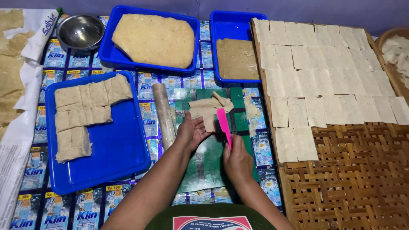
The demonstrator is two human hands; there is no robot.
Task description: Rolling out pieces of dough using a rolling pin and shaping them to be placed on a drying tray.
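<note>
Centrally, right hand (237, 161) fingers clamped on pink scraper (224, 126); left hand (190, 133) fingers apart under dough (208, 109).

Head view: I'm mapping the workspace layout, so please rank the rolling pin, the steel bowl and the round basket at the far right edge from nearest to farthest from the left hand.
1. Rolling pin: just left of the left hand, almost beside it.
2. Steel bowl: far top left corner.
3. Round basket: right edge, beyond the woven mat.
</note>
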